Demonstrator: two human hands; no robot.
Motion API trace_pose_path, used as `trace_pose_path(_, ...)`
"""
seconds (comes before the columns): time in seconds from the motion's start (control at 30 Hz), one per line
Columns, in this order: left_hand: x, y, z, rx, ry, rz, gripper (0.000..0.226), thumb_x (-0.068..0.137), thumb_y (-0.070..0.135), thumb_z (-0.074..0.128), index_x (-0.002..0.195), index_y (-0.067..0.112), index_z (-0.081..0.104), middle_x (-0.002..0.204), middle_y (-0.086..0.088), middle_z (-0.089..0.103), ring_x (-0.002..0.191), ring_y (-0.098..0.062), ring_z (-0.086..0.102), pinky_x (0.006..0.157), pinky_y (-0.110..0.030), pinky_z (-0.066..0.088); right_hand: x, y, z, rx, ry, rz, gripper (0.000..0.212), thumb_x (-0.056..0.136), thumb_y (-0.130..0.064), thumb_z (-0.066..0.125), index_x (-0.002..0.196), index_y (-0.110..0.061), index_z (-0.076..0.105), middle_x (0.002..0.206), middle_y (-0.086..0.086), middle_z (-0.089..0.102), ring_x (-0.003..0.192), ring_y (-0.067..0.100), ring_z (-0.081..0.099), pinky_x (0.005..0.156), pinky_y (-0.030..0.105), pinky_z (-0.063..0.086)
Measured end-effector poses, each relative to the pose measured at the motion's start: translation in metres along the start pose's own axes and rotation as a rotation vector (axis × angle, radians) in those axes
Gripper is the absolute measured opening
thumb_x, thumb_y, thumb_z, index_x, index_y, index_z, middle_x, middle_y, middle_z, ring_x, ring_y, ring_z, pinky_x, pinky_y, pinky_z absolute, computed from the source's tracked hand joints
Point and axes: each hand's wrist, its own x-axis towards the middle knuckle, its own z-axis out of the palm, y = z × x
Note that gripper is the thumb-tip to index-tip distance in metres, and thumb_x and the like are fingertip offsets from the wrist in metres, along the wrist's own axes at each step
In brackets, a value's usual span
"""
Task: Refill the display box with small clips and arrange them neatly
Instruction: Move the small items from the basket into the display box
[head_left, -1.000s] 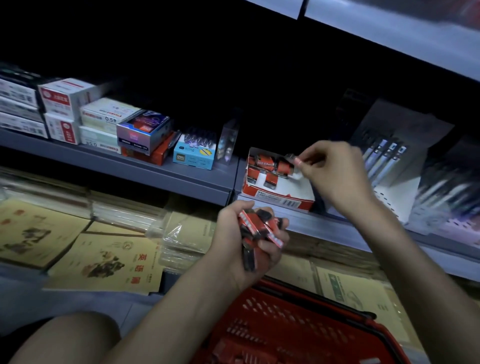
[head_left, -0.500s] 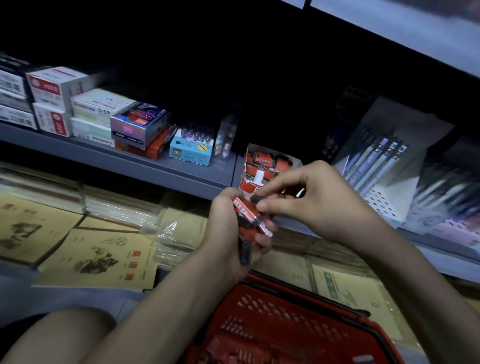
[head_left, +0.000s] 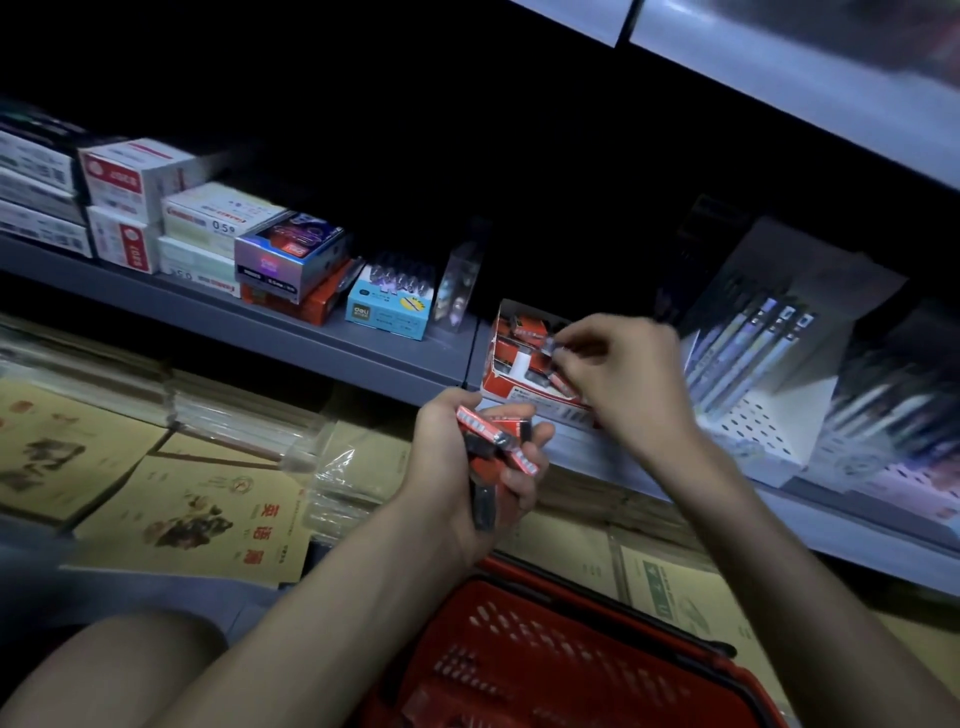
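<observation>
Left hand, nearest the camera above a red basket, is gripping a bundle of small clip packs, fingers curled round them. Beyond it, the right hand, picking at that bundle half a second ago, is now pinching one clip pack over the open display box on the grey shelf. Refilling is probably continuing, with several packs still waiting to be placed.

Red basket below me, yellow notebooks to my left, blue box on grey shelf, pens in white rack.
</observation>
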Motion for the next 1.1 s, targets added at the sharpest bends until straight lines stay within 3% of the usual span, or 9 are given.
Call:
trace_pose_path(0.1, 0.001, 0.002, 0.003, -0.007, 0.013, 0.031, 0.037, 0.097, 0.033, 0.042, 0.099, 0.002, 0.064, 0.086, -0.02, 0.067, 0.053, -0.017, 0.052, 0.034, -0.014, 0.035, 0.003, 0.003, 0.012, 0.018, -0.102, -0.026, 0.014, 0.089, -0.012, 0.078, 0.097, -0.02, 0.084, 0.096, -0.008, 0.08, 0.091, 0.006, 0.073, 0.09, 0.027, 0.055)
trace_pose_path(0.27, 0.002, 0.006, 0.004, -0.011, 0.003, 0.079, 0.045, 0.099, 0.033, 0.037, 0.11, -0.002, 0.063, 0.089, -0.021, 0.072, 0.05, -0.016, 0.053, 0.033, -0.014, 0.033, -0.006, -0.018, -0.018, 0.093, -0.045, 0.016, 0.018, 0.093, -0.014, 0.071, 0.097, -0.028, 0.082, 0.086, -0.015, 0.075, 0.08, 0.003, 0.067, 0.073, 0.017, 0.047)
trace_pose_path(0.37, 0.003, 0.007, 0.004, 0.022, -0.005, 0.121, 0.051, 0.101, 0.034, 0.034, 0.09, -0.001, 0.069, 0.083, -0.016, 0.068, 0.053, -0.014, 0.05, 0.033, -0.013, 0.03, -0.029, -0.055, -0.039, 0.42, -0.19, 0.029, 0.008, 0.09, -0.026, 0.078, 0.096, -0.023, 0.082, 0.084, -0.009, 0.077, 0.076, 0.004, 0.07, 0.069, 0.016, 0.05)
trace_pose_path(0.47, 0.004, 0.005, 0.006, 0.111, 0.027, 0.159, 0.063, 0.106, 0.043, 0.031, 0.074, 0.008, 0.072, 0.07, -0.01, 0.069, 0.047, -0.014, 0.054, 0.036, -0.015, 0.031, -0.039, -0.072, -0.039, 0.335, -0.384, 0.024, 0.024, 0.074, -0.031, 0.09, 0.096, -0.026, 0.082, 0.085, -0.004, 0.075, 0.076, 0.009, 0.071, 0.069, 0.023, 0.056)
trace_pose_path(0.53, 0.002, 0.004, 0.008, 0.121, 0.042, 0.165, 0.059, 0.106, 0.046, 0.032, 0.077, 0.007, 0.066, 0.065, -0.01, 0.065, 0.043, -0.015, 0.054, 0.037, -0.015, 0.032, -0.04, -0.072, -0.033, 0.298, -0.461, 0.038, 0.019, 0.078, -0.019, 0.089, 0.096, -0.022, 0.082, 0.079, 0.004, 0.073, 0.07, 0.011, 0.072, 0.064, 0.023, 0.055)
trace_pose_path(0.7, 0.002, 0.004, 0.005, 0.102, 0.033, 0.173, 0.05, 0.106, 0.045, 0.036, 0.098, 0.003, 0.062, 0.07, -0.015, 0.064, 0.049, -0.018, 0.049, 0.032, -0.015, 0.03, -0.03, -0.049, -0.04, 0.479, -0.154, 0.164, 0.006, 0.086, -0.01, 0.082, 0.09, -0.014, 0.081, 0.078, 0.006, 0.078, 0.07, 0.011, 0.074, 0.065, 0.028, 0.058)
trace_pose_path(0.87, 0.001, 0.003, 0.0, 0.082, 0.028, 0.199, 0.048, 0.1, 0.04, 0.033, 0.092, 0.001, 0.059, 0.076, -0.02, 0.064, 0.052, -0.021, 0.049, 0.033, -0.017, 0.031, -0.001, 0.0, -0.031, -0.152, 0.243, 0.087, 0.014, 0.085, -0.038, 0.083, 0.089, -0.025, 0.081, 0.078, -0.01, 0.076, 0.079, 0.01, 0.07, 0.071, 0.03, 0.056)
trace_pose_path(0.97, 0.001, 0.003, 0.001, 0.074, 0.008, 0.2, 0.054, 0.096, 0.037, 0.033, 0.078, -0.003, 0.065, 0.075, -0.02, 0.061, 0.051, -0.021, 0.047, 0.033, -0.017, 0.029, 0.006, 0.012, -0.011, -0.475, 0.093, 0.028, 0.015, 0.086, -0.04, 0.078, 0.096, -0.028, 0.081, 0.086, -0.001, 0.077, 0.099, 0.029, 0.06, 0.082, 0.038, 0.047)
trace_pose_path(1.1, -0.001, 0.003, 0.006, 0.077, -0.008, 0.199, 0.046, 0.1, 0.029, 0.034, 0.098, -0.008, 0.061, 0.081, -0.023, 0.067, 0.051, -0.02, 0.05, 0.032, -0.017, 0.029, 0.002, 0.019, -0.005, -0.471, -0.086, 0.085, 0.019, 0.095, -0.044, 0.067, 0.098, -0.035, 0.082, 0.091, -0.006, 0.077, 0.104, 0.027, 0.052, 0.086, 0.037, 0.037)
